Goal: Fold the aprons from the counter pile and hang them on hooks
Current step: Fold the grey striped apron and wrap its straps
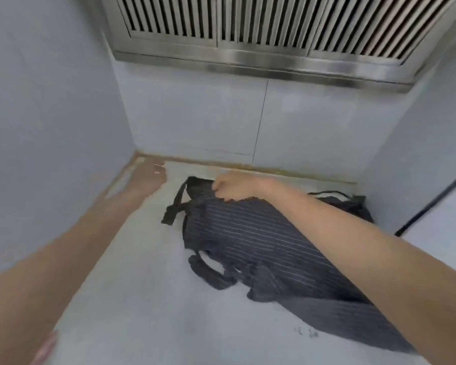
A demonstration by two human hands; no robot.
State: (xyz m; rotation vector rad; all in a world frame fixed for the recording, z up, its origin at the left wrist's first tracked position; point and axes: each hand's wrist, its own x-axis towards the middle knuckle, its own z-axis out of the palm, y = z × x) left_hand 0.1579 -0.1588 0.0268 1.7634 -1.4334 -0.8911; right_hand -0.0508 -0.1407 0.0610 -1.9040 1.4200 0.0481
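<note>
Two hands out: right hand pinches striped apron top edge mid-frame; left hand blurred, grip unclear; faint counter marks unreadable

Flat, even, cool light fills the scene, casting almost no shadows. Motion blur smears the left hand and forearm; the apron stays sharper. Glare streaks the steel vent. Wide-angle distortion bows the walls at the edges.
</note>
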